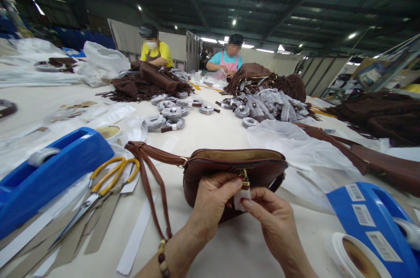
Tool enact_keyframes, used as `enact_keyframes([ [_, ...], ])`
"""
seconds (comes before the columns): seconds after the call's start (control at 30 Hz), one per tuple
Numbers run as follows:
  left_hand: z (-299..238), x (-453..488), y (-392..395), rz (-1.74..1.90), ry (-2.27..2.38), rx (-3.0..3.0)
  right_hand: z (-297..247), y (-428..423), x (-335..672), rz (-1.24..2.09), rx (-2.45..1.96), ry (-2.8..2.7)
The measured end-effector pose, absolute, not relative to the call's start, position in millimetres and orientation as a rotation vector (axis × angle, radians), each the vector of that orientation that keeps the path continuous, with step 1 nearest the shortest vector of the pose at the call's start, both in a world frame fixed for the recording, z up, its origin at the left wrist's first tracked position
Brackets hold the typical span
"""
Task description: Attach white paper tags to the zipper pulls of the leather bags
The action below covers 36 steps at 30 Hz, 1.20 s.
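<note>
A brown leather handbag point(198, 181) stands in front of me with its tan-lined top towards me. From its front hangs a gold metal fitting point(244, 178). The thumb and fingers of my left hand point(208, 203) are closed on this fitting, against the bag. Below the metal, a small whitish translucent piece point(241, 202), perhaps film or tissue, wraps or covers its lower part. My right hand point(277, 219) pinches that piece at its right edge. The bag's strap point(157, 155) trails to the left; my fingers hide part of the bag's front.
Orange-handled scissors point(110, 177) lie on cardboard and paper strips at left, beside a blue tape dispenser point(70, 160). Another blue dispenser point(370, 221) and a round tub point(337, 243) stand at right. Wrapped coils point(172, 113) and dark brown fringed bags point(154, 79) lie ahead; two people work beyond.
</note>
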<state>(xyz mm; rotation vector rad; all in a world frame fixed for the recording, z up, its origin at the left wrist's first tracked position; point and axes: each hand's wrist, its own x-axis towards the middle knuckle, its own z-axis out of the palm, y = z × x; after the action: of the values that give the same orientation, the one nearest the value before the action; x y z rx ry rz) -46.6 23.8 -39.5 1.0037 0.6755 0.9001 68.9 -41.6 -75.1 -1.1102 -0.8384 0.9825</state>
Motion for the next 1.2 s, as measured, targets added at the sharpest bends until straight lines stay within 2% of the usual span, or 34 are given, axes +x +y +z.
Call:
enact_keyframes([
  [0.7,-37,-46,22,0.895,0.646,0.981,-79,-42,72,0.921,-1.069,-0.826],
  [1.2,-51,-50,16,1.139,0.661,1.453,-71,-34,61,0.843,-1.131,-0.651],
])
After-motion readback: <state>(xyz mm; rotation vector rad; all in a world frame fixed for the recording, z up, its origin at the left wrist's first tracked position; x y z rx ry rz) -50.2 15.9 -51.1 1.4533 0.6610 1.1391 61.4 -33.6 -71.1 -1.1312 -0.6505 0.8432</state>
